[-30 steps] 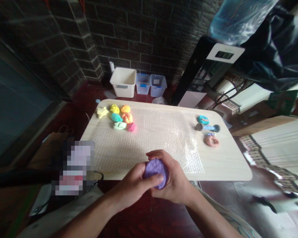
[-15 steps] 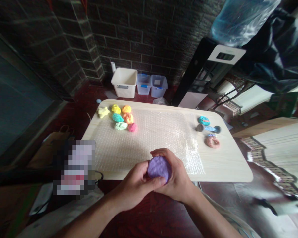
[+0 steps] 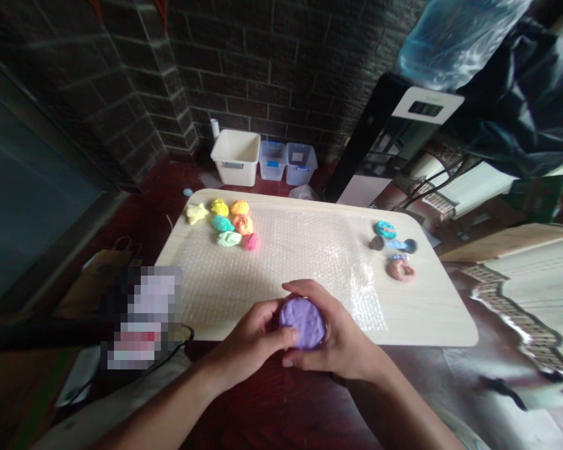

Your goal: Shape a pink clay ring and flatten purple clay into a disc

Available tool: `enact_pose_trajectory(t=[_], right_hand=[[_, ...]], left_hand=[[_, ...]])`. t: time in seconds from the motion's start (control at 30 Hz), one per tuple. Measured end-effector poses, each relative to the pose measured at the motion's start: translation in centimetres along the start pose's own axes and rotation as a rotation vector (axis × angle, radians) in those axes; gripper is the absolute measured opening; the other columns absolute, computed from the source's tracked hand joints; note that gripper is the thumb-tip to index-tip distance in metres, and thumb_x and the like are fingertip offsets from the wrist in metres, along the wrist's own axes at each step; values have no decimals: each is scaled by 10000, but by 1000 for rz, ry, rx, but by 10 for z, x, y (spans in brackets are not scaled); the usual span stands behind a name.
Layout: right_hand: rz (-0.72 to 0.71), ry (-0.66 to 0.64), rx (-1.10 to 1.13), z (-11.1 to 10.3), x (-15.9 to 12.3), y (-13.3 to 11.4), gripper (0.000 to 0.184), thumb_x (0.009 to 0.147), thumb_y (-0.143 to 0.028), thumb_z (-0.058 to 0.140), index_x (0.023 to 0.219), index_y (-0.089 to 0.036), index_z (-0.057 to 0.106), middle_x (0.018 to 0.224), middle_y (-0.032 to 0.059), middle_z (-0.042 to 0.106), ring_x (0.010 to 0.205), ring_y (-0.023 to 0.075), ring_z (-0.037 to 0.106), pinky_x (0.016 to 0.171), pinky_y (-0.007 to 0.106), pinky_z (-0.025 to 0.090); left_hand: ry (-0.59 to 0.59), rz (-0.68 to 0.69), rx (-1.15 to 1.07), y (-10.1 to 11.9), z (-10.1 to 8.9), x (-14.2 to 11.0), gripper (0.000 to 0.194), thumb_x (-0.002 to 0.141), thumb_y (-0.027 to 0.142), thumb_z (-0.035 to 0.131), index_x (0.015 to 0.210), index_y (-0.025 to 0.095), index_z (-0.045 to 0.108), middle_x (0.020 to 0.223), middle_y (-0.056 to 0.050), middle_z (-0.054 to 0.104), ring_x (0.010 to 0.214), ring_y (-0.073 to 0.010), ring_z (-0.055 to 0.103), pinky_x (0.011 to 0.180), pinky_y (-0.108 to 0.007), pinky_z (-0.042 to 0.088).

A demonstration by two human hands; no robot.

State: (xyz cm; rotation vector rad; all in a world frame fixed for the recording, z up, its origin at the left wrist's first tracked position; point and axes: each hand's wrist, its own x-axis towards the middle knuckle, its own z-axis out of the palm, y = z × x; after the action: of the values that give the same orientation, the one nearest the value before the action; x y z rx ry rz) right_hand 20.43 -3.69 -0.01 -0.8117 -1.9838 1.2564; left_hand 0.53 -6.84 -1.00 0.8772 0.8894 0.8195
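Observation:
A round, flattened piece of purple modelling clay (image 3: 304, 322) is held between my two hands, above the near edge of the table. My left hand (image 3: 256, 340) grips it from the left, its thumb lying on the lower left of the clay. Around the right side curls my right hand (image 3: 338, 331), fingers over the top and thumb underneath. The clay's face is dimpled and turned up toward me. Beyond the hands a sheet of bubble wrap (image 3: 291, 262) covers the middle of the table (image 3: 431, 312).
Several coloured clay lumps, among them a pink one (image 3: 251, 242), sit at the table's far left. At the right lie a teal clay disc (image 3: 385, 229), a dumbbell shape (image 3: 394, 244) and a brownish-pink ring (image 3: 402, 270). Bins (image 3: 236, 169) stand behind, beside a water dispenser (image 3: 370, 144).
My thumbs have shifted on the purple clay: the left has moved up and left, and the right now shows below. The clay has moved slightly right. The table pieces have stayed put.

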Motion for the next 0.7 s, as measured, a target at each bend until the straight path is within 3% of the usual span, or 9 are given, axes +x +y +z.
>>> enact_pose_trajectory(t=[0.2,0.4,0.53,0.7], right_hand=[[71,-22,76,6,3,-4,828,652,-327,995,1363,-280,573,1224,57,667,1058,255,673,911,393,552],[110,48,104,16,2,-8,638,671,-150,869,1242,-259,606,1241,61,708,1065,253,703,898,386,576],[130,77,68,18,1,-9,620,663,-131,840,1227,-253,610,1198,59,725,1036,251,712,876,380,589],[101,59,-10,11,2,-8,710,674,-225,910,1304,-253,586,1182,62,695,1002,244,692,846,374,582]], left_hand=[[9,-10,34,-3,1,-2,184,837,290,708,934,136,731,849,-40,686,807,-190,593,738,-301,467],[22,-13,21,-4,1,-3,215,827,309,711,951,135,737,882,-47,693,836,-204,595,765,-312,469],[37,-12,22,-4,1,-3,221,835,304,708,982,143,744,939,-55,707,906,-224,609,817,-325,478],[10,1,49,0,1,-2,199,863,303,676,970,143,725,924,-55,708,903,-227,610,827,-332,467]])
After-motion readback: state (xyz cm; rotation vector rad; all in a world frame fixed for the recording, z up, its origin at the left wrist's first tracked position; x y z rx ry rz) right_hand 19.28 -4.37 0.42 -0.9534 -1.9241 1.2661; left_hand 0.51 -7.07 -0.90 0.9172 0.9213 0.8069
